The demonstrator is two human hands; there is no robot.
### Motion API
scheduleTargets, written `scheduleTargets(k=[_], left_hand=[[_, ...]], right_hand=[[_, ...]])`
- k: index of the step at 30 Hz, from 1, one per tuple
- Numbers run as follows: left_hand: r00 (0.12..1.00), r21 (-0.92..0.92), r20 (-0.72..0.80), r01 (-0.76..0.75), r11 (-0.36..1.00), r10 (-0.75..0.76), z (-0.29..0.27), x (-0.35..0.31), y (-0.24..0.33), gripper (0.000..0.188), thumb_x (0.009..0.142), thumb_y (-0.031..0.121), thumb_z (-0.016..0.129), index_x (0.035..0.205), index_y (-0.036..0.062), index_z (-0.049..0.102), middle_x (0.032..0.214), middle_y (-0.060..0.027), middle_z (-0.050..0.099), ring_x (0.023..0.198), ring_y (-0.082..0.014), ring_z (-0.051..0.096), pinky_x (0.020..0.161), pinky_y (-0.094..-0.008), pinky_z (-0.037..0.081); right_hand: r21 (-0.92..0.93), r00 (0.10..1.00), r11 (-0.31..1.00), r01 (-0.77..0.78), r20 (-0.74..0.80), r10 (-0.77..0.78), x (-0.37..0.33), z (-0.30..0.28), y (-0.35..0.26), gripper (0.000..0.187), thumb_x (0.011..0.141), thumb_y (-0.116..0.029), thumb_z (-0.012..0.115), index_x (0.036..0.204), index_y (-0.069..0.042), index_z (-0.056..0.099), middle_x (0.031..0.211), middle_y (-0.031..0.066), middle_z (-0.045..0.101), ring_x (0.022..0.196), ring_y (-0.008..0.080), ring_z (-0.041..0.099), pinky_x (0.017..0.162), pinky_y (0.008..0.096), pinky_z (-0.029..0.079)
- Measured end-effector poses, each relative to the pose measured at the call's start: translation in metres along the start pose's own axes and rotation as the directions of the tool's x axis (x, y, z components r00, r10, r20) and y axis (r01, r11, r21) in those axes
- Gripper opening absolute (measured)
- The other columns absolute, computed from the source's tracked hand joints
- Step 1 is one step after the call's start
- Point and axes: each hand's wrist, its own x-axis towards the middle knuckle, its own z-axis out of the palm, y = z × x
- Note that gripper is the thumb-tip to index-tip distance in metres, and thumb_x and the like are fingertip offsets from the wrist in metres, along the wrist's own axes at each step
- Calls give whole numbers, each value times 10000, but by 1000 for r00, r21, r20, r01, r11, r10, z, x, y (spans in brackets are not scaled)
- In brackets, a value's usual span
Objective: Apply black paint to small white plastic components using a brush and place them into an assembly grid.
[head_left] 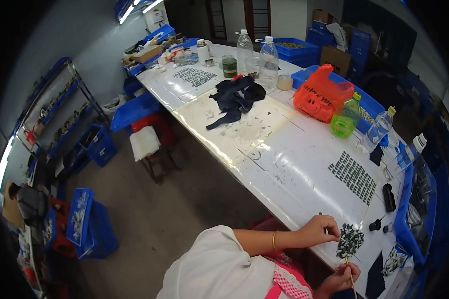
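Long white worktable (pixel 284 172), its glossy top bowed by the fisheye view, runs diagonally through a workshop with a grey floor (pixel 169 214) and blue shelving (pixel 67 107) along the left wall. At the table's near end, toward the lower right, lies a loose pile of small dark-green and pale chips (pixel 350 241). The left hand (pixel 323 230), wearing a thin gold-coloured bangle (pixel 274 239), is at the pile's left edge with its fingers curled; whether they pinch a chip cannot be told. Below the pile, the right hand (pixel 341 279) grips a slender tan stick (pixel 347 262), its tip at the pile's lower edge. Beyond the hands, small dark pieces sit in neat rows (pixel 353 178). Farther up stand a clear bottle of bright green liquid (pixel 345 119) and, just beside it, a knotted red-orange plastic bag (pixel 319 97). Crumpled black cloth (pixel 237 97) lies near the table's middle.
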Motion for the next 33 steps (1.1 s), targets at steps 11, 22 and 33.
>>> scheduleTargets(k=[11,22,33], left_hand=[[999,-10,31,23,1000,-22,-15,-4,-12,167,741,-113,682,872,-10,683,854,-70,653,697,-127,587,631,-204,467],[989,14,148,-28,999,26,-17,0,-12,245,671,-147,675,866,0,685,874,-90,658,672,-119,564,588,-206,448],[983,8,181,-1,1000,-1,-18,-1,-15,284,643,-159,670,884,-9,679,959,-124,662,552,-91,506,468,-183,392]], right_hand=[[116,998,992,50,34,-54,11,14,-17,120,822,-104,449,879,-33,526,716,94,540,603,153,457,540,235,374],[-4,738,863,506,519,-430,10,35,-4,151,840,-64,465,976,-53,530,781,121,647,567,168,492,566,320,385],[-42,706,794,607,488,-514,4,38,4,142,862,-103,466,985,-76,533,772,123,656,544,173,528,535,307,383]])
